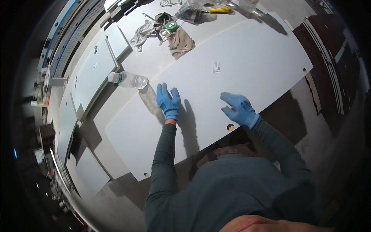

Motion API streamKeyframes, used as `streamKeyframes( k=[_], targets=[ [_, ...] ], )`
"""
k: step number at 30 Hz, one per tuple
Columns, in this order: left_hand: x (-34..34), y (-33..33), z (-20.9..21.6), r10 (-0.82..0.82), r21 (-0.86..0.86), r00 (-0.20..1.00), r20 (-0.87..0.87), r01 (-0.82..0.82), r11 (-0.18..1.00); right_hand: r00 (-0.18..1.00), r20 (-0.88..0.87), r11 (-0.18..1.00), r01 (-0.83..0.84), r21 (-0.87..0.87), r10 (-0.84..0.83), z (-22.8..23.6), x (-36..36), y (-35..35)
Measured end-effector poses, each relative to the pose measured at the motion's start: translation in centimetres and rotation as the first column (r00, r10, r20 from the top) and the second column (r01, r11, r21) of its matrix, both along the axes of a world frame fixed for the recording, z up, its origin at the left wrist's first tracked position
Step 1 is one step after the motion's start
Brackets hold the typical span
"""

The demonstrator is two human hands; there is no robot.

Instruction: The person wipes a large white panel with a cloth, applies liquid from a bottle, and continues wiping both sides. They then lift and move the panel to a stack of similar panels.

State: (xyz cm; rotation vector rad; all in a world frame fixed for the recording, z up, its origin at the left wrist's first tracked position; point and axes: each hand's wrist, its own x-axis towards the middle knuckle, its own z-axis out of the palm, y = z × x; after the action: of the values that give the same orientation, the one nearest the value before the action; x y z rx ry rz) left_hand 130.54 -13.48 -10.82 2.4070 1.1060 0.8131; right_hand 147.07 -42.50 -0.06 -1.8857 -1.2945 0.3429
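A large white panel (205,89) lies flat before me, with a small printed label (216,67) on its face and round holes along its near edge. My left hand (168,102), in a blue glove, is over the panel's left half with fingers stretched out and nothing in them. Its shadow falls to the right of it. My right hand (240,108), gloved the same, is above the near edge close to one hole (230,127), thumb and fingers apart, holding nothing. Whether either palm touches the panel I cannot tell. Left of my left hand, a clear plastic bottle (131,80) lies on its side.
Beyond the panel lie crumpled work gloves (181,43), a green tape measure (171,26), a yellow-handled knife (219,10), a plastic bag (190,12) and glasses (170,3). Smaller white panels (94,75) stand at left. Dark boards (320,50) are stacked at right.
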Motion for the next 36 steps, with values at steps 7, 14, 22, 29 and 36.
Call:
streamKeyframes(
  k=[7, 14, 22, 29, 36],
  targets=[
    [-3.2, -3.5, -1.6, 0.077, 0.114, 0.984, -0.159, -0.06, 0.992, 0.908, 0.414, 0.997, -0.075, 0.012, 0.063, -5.9, 11.6, 22.9],
    [-3.3, -3.0, -1.5, 0.108, 0.018, 0.981, -0.161, -0.107, 0.994, 0.855, 0.519, 0.831, 0.268, -0.488, 0.028, -13.4, 11.2, 36.9],
    [-4.1, -3.0, -0.7, 0.119, -0.032, 0.987, -0.112, -0.124, 0.992, 0.892, 0.43, 0.934, 0.262, -0.242, -0.138, -16.9, 14.5, 38.0],
    [-4.8, -3.1, 0.5, 0.094, -0.116, 0.989, -0.114, -0.107, 0.988, 0.903, 0.383, 0.978, 0.15, 0.142, -0.194, -14.1, 10.3, 36.2],
    [-5.4, -3.1, -0.4, 0.097, -0.065, 0.991, -0.098, -0.103, 0.993, -0.19, 0.943, 0.891, 0.321, 0.322, -0.273, -2.7, 22.7, 33.4]
  ],
)
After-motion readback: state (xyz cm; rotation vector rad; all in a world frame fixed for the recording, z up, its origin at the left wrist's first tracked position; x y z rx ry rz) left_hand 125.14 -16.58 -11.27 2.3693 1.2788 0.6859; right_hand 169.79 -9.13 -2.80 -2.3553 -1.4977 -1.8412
